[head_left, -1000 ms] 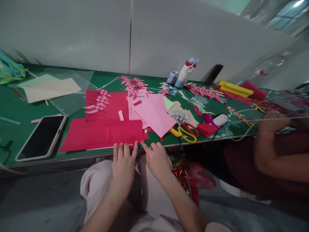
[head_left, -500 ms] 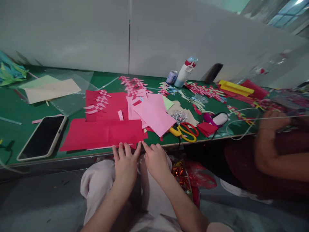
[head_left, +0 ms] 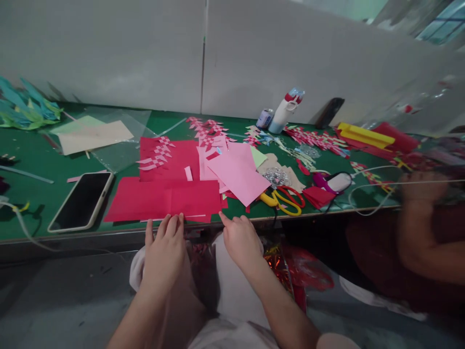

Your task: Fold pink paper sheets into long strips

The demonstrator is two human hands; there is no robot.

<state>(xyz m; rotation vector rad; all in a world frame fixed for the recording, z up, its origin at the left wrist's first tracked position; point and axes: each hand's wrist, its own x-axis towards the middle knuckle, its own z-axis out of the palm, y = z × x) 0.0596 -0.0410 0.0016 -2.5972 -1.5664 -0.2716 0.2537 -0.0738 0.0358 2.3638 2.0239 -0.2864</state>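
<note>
A folded sheet of red paper (head_left: pixel 163 198) lies along the near edge of the green table. My left hand (head_left: pixel 165 247) rests at its lower edge, fingers spread and flat, holding nothing. At the sheet's right corner, the outstretched index finger of my right hand (head_left: pixel 241 237) touches or nearly touches the paper. The other fingers of that hand are loosely bent, and its thumb is hidden. Under the folded sheet a thin white strip and more red paper peek out. Behind it are another red sheet (head_left: pixel 181 155) and a pink sheet (head_left: pixel 240 177), with woven pink-and-red paper strips (head_left: pixel 160 155) on top.
To the left is a phone (head_left: pixel 82 201). On the right lie yellow-and-red-handled scissors (head_left: pixel 285 199) and small red papers (head_left: pixel 318 196). Farther back stand a bottle (head_left: pixel 285 114) and a can (head_left: pixel 265 118). A co-worker's arm (head_left: pixel 417 228) is at the far right.
My left hand has slid left along the paper's near edge, away from my right hand. My right index finger stays by the right corner. The whole view has shifted slightly.
</note>
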